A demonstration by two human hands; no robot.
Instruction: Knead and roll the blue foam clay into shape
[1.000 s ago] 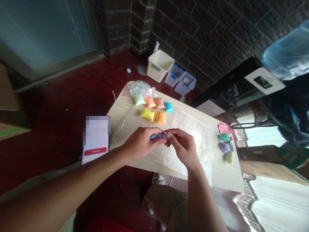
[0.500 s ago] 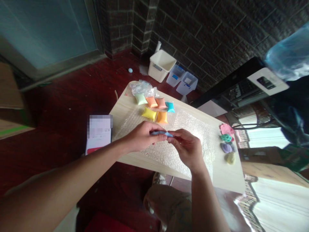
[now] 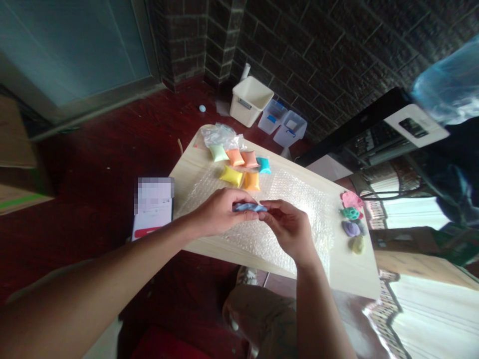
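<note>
A flattened piece of blue clay (image 3: pixel 247 206) is pinched between both my hands above a sheet of bubble wrap (image 3: pixel 284 209) on a small light wooden table (image 3: pixel 344 271). My left hand (image 3: pixel 217 213) grips its left end, fingers curled closed. My right hand (image 3: pixel 290 229) grips its right end with thumb and fingertips. Several small clay packets, green (image 3: pixel 217 152), orange (image 3: pixel 235 157), yellow (image 3: pixel 230 175) and cyan (image 3: pixel 264 165), lie at the table's far side.
Finished clay shapes, pink (image 3: pixel 351 200), teal (image 3: pixel 350 213), purple (image 3: pixel 351 228) and yellowish (image 3: pixel 356 244), sit along the table's right edge. A phone (image 3: pixel 153 209) stands at the left edge. White and clear bins (image 3: pixel 250 101) stand by the brick wall. My knee is under the table.
The blue clay has been stretched longer and flatter between my two hands, which stayed in about the same place above the bubble wrap.
</note>
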